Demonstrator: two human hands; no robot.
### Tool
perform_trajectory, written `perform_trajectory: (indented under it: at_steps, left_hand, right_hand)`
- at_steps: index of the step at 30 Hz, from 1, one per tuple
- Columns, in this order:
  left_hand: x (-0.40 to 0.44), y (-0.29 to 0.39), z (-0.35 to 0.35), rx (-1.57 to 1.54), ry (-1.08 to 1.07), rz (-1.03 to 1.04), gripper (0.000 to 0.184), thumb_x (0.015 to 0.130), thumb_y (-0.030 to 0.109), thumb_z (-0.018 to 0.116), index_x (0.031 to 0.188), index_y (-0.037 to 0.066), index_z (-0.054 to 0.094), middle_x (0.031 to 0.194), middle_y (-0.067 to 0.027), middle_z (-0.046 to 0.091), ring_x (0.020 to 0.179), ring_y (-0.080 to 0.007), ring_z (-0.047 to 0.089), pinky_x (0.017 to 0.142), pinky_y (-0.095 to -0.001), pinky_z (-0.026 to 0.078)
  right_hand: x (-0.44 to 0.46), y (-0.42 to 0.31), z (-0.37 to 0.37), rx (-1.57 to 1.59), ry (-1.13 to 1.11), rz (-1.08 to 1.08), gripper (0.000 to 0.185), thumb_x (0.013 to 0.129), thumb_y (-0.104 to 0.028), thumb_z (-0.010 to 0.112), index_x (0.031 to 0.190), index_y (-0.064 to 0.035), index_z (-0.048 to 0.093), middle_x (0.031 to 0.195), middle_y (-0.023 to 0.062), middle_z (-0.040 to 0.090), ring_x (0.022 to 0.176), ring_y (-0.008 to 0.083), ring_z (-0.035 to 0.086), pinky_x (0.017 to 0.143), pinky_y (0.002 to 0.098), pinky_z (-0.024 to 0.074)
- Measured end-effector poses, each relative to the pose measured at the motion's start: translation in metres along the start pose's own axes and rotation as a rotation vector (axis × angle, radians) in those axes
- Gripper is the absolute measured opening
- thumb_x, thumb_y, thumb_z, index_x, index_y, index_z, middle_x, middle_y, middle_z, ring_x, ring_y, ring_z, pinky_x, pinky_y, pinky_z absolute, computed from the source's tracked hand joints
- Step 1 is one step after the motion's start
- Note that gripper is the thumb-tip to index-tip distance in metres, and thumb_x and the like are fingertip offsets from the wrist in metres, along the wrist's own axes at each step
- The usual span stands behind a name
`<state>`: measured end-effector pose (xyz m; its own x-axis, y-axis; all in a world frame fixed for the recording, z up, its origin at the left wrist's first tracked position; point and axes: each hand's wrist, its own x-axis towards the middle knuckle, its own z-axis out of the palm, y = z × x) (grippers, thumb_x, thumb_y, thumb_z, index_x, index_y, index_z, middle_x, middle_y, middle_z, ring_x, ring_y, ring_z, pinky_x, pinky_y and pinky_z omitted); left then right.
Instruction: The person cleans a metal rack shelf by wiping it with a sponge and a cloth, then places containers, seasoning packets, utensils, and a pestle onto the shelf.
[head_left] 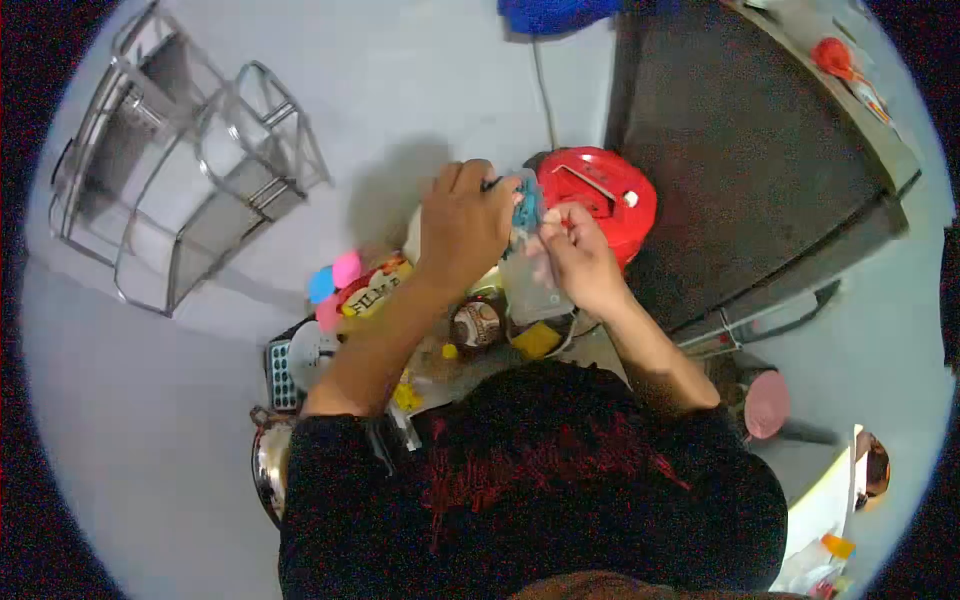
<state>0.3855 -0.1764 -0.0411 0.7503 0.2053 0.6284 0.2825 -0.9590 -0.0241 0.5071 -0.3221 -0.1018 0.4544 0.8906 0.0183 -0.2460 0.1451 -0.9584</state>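
Both hands are raised over a cluttered surface in the head view, gripping one translucent plastic container (pixel 532 288) with a teal part at its top. My left hand (pixel 465 225) curls its fingers around the upper left side, by the teal part. On the right side, my right hand (pixel 583 258) pinches near the upper edge with thumb and fingers. Whether the teal part is a lid or something inside, I cannot tell. Just behind the container lies a round red lid (pixel 625 235). A brown-lidded jar (pixel 476 325) stands below my left hand.
A yellow and red FILMA package (pixel 375 288) lies left of the jar. A wire rack (pixel 180 250) hangs on the wall at left. A large dark panel (pixel 740 150) rises at right. Near my body are a metal pot (pixel 268 460) and a gray tray with round hollows (pixel 283 375).
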Motion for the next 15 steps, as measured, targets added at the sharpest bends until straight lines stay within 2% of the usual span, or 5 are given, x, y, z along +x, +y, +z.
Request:
perform_trajectory:
  at_steps: [4, 6, 8, 13, 15]
  left_hand:
    - [0.011, 0.039, 0.023, -0.372, 0.101, 0.055, 0.031, 0.086, 0.019, 0.071, 0.112, 0.004, 0.070, 0.114, -0.0152, 0.064, 0.105, -0.0380, 0.058, 0.085, -0.0529, 0.047]
    - [0.014, 0.065, 0.009, -0.411, 0.097, 0.208, 0.030, 0.084, 0.015, 0.071, 0.107, -0.003, 0.066, 0.109, -0.0175, 0.063, 0.104, -0.0404, 0.057, 0.087, -0.0534, 0.046]
    - [0.009, 0.077, 0.010, -0.495, -0.004, 0.280, 0.025, 0.083, 0.013, 0.069, 0.102, -0.003, 0.065, 0.110, -0.0176, 0.063, 0.105, -0.0404, 0.057, 0.090, -0.0524, 0.045]
    - [-0.005, 0.084, 0.014, -0.696, -0.433, 0.557, 0.027, 0.080, 0.010, 0.069, 0.105, 0.000, 0.064, 0.114, -0.0180, 0.064, 0.103, -0.0392, 0.060, 0.090, -0.0513, 0.046]
    - [-0.024, 0.069, 0.010, -0.766, -0.418, 0.554, 0.026, 0.084, 0.012, 0.068, 0.106, 0.001, 0.063, 0.113, -0.0167, 0.066, 0.102, -0.0376, 0.061, 0.090, -0.0508, 0.046]
  right_hand:
    - [-0.008, -0.001, -0.018, 0.190, 0.181, -0.111, 0.009, 0.104, -0.012, 0.055, 0.112, -0.0091, 0.053, 0.094, -0.0003, 0.056, 0.083, 0.0109, 0.059, 0.068, 0.0243, 0.0496]
    - [-0.003, 0.019, -0.034, 0.147, 0.270, -0.270, 0.007, 0.104, -0.015, 0.056, 0.108, -0.0101, 0.052, 0.091, 0.0002, 0.058, 0.076, 0.0099, 0.057, 0.063, 0.0286, 0.0495]
    - [0.003, 0.044, -0.047, -0.127, 0.434, -0.524, 0.005, 0.102, -0.011, 0.056, 0.106, -0.0094, 0.053, 0.100, 0.0008, 0.056, 0.094, 0.0116, 0.057, 0.077, 0.0278, 0.0506]
    - [-0.035, 0.009, -0.060, 0.092, 0.588, -0.434, 0.008, 0.103, -0.012, 0.056, 0.107, -0.0065, 0.051, 0.087, 0.0032, 0.060, 0.081, 0.0127, 0.061, 0.073, 0.0283, 0.0513]
    - [-0.032, 0.010, -0.046, 0.081, 0.605, -0.363, 0.009, 0.103, -0.012, 0.056, 0.108, -0.0060, 0.051, 0.083, 0.0035, 0.061, 0.079, 0.0128, 0.061, 0.071, 0.0284, 0.0513]
